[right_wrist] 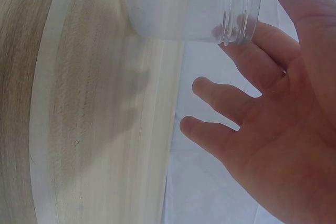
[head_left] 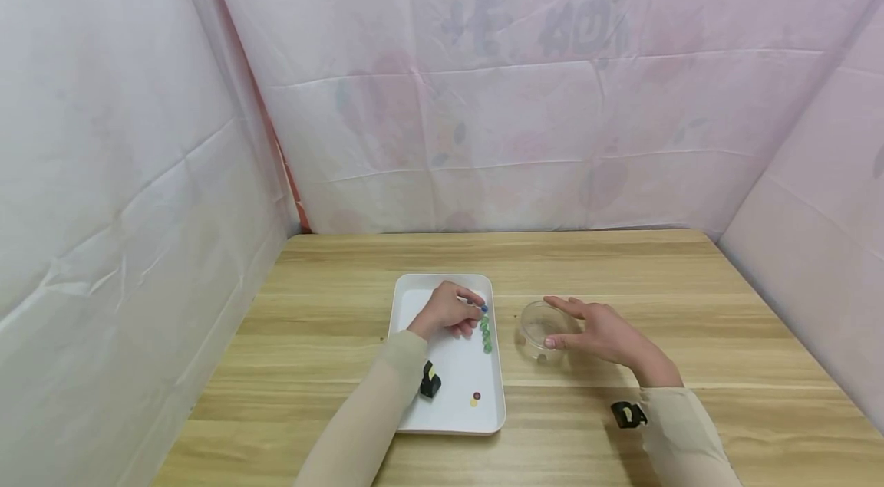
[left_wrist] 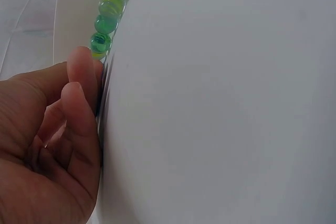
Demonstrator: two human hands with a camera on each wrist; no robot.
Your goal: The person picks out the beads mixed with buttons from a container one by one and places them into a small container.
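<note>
My left hand [head_left: 452, 308] reaches into the white tray [head_left: 449, 418], with its index finger and thumb pinching a blue marble [head_left: 485, 309] by the tray's right wall. A short row of green marbles [head_left: 486, 335] runs along that wall, next to the fingertips. Up close in the left wrist view, the green marbles [left_wrist: 107, 23] are glassy with yellowish swirls, and the fingers hide the blue one. To the right of the tray, my right hand [head_left: 608, 332] grips a clear plastic jar [head_left: 535, 324] near its rim between thumb and fingers. The other right fingers spread apart below the jar [right_wrist: 194, 6].
Two small round pieces, one dark red [head_left: 477, 396] and one yellow [head_left: 473, 403], lie near the front of the tray. Each wrist carries a black camera mount [head_left: 627, 415]. Pale sheets [head_left: 511, 126] hang behind and beside the wooden table [head_left: 290, 387].
</note>
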